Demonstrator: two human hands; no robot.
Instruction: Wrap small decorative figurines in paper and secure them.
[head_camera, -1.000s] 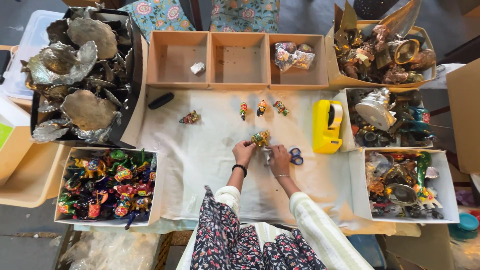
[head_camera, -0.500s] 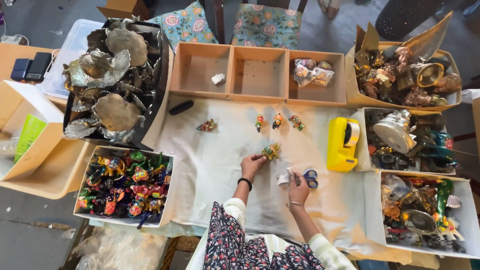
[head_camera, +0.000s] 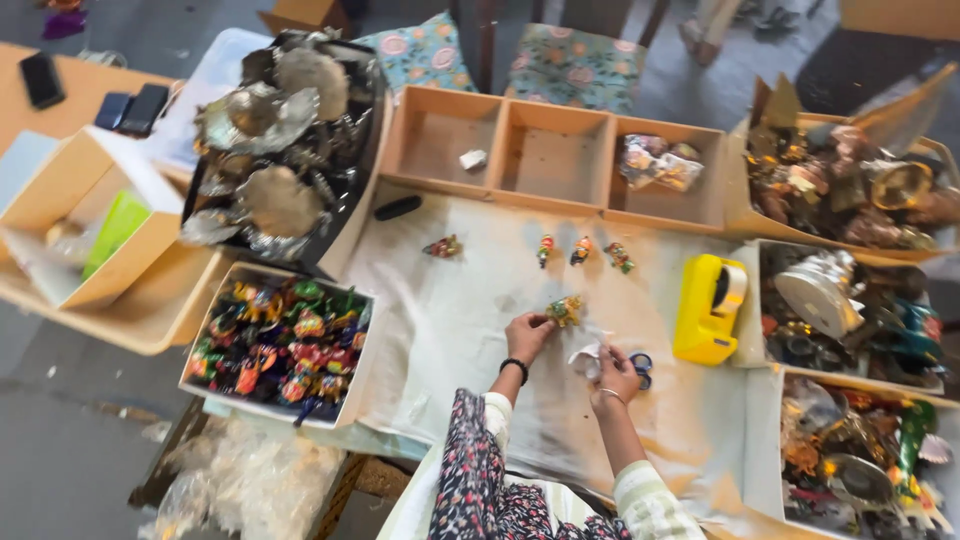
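Head view: left hand pinches a small painted figurine; at its four o'clock, right hand clutches crumpled white paper beside blue-handled scissors.

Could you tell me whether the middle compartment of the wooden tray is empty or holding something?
Empty: the middle compartment shows only bare wood.

Glossy painted elephant figurine in the left hand, crumpled white paper in the right hand, all over matt creased white cloth, shiny yellow plastic tape dispenser at three o'clock.
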